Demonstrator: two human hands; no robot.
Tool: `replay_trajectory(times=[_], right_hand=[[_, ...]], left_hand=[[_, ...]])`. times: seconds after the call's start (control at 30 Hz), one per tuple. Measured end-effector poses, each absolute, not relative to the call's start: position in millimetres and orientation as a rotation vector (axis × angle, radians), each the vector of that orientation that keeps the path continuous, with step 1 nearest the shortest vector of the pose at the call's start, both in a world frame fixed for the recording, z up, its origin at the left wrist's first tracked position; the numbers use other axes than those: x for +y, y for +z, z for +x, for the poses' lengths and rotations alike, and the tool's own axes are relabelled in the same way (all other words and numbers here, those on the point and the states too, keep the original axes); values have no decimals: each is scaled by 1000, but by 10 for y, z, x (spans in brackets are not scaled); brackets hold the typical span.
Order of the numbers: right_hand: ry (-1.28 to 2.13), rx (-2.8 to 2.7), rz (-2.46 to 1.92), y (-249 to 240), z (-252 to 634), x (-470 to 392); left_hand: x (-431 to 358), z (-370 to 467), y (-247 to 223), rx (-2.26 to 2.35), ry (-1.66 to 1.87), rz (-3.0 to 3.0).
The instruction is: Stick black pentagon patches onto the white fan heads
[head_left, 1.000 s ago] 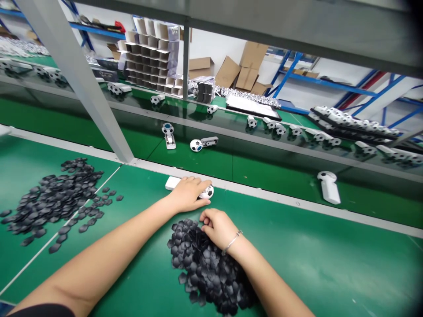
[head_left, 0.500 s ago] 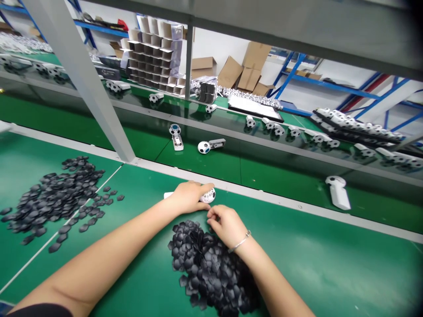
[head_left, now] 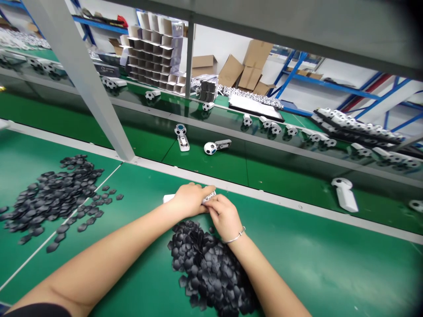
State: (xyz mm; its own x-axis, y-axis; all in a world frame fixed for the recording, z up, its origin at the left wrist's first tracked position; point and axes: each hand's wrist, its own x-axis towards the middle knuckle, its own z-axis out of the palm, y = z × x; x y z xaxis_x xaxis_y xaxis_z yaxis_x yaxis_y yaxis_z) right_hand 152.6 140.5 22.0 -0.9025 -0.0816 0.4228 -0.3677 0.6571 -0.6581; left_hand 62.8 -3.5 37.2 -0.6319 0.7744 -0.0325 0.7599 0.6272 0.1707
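A white football-headed unit (head_left: pixel 209 197) is lying near the centre of the frame, its handle showing to the left and its patterned ball end to the right. The left hand (head_left: pixel 190 200) is gripping it from above, fingers covering the middle. The right hand (head_left: pixel 227 216) is bringing its thumb and fingertips together at the ball end; whether they are pinching a piece, I cannot tell. That hand is no longer hovering beside the pile as it was a second ago, so the work is probably shifting from picking at the pieces to handling the ball itself. A bracelet (head_left: pixel 236 237) is circling the right wrist. Just below, a heap of black pentagon pieces (head_left: pixel 216 268) is spreading over the green desk (head_left: pixel 317 259); another pile (head_left: pixel 57 196) is sitting at the left of the frame. Beyond the rail (head_left: pixel 241 188), similar units (head_left: pixel 183 138) are resting on a green belt (head_left: pixel 280 178), slightly further right than before. Open boxes (head_left: pixel 153 55) are standing stacked at upper left.
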Motion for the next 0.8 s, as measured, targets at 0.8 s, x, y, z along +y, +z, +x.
replay_trajectory(times=[0.8], right_hand=[[2502, -2327, -214, 11, 1296, 2295]], left_hand=[[-500, -49, 406, 2704, 569, 988]])
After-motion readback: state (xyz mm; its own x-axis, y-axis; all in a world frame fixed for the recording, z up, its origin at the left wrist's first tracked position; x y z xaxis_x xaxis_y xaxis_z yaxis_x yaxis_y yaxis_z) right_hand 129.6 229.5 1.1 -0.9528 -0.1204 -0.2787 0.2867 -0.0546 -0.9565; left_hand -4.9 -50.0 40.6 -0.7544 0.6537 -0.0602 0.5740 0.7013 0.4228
